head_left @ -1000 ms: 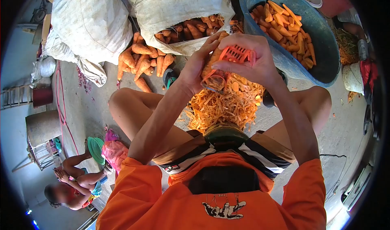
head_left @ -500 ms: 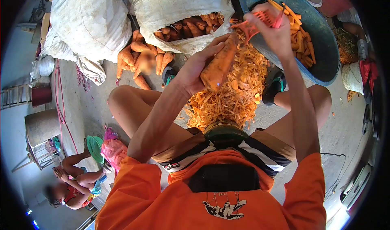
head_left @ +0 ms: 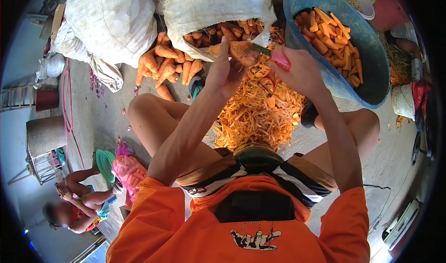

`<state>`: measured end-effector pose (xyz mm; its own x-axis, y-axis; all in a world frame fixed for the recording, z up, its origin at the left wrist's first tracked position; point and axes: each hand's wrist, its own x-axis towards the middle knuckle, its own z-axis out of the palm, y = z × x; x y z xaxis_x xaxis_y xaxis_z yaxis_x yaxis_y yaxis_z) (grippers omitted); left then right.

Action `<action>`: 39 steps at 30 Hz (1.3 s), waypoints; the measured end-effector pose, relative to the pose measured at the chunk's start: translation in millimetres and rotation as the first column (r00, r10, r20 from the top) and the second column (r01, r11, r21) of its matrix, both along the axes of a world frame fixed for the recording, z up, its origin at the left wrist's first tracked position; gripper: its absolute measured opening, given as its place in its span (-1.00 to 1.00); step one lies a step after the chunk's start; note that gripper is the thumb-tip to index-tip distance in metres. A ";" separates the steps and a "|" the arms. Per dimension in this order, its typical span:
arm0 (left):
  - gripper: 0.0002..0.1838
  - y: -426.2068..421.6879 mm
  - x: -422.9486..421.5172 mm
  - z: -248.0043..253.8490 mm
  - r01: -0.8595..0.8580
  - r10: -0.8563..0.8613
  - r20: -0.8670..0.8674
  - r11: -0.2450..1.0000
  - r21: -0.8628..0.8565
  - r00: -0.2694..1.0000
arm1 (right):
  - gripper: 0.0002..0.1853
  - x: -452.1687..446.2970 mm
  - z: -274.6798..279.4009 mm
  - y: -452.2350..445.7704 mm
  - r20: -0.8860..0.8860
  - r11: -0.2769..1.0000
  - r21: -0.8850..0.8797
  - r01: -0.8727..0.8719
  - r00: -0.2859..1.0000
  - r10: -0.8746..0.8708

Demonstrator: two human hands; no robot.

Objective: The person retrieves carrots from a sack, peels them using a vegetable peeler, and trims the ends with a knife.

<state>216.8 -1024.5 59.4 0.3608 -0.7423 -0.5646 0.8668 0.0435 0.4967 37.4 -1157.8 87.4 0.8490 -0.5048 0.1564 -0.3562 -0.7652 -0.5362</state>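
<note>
My left hand (head_left: 222,74) grips an unpeeled carrot (head_left: 245,53) above the peelings, its thick end turned toward my right hand. My right hand (head_left: 301,72) is closed around the pink handle of a knife (head_left: 280,60), whose dark blade meets the carrot's thick end. Something red, perhaps the peeler, shows partly below the right fingers, mostly hidden. A heap of orange carrot peelings (head_left: 255,109) lies on the floor between my legs. At the upper right, peeled carrots (head_left: 332,35) lie in a blue tub (head_left: 371,72).
An open white sack (head_left: 209,7) of unpeeled carrots lies ahead, with loose carrots (head_left: 165,63) spilled beside it. Another full white sack (head_left: 109,21) stands to its left. A seated person (head_left: 83,202) is at the lower left, near a green basket (head_left: 106,165).
The carrot has swung round so its thick end points right. My right hand has come down and left from over the tub, bringing the knife's blade to the carrot.
</note>
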 end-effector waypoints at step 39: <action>-0.48 -21.6 -5.0 -6.4 -0.193 0.184 -0.105 0.977 -0.091 0.977 | -0.77 18.7 -16.3 21.1 -0.037 0.993 -0.114 0.014 0.999 -0.018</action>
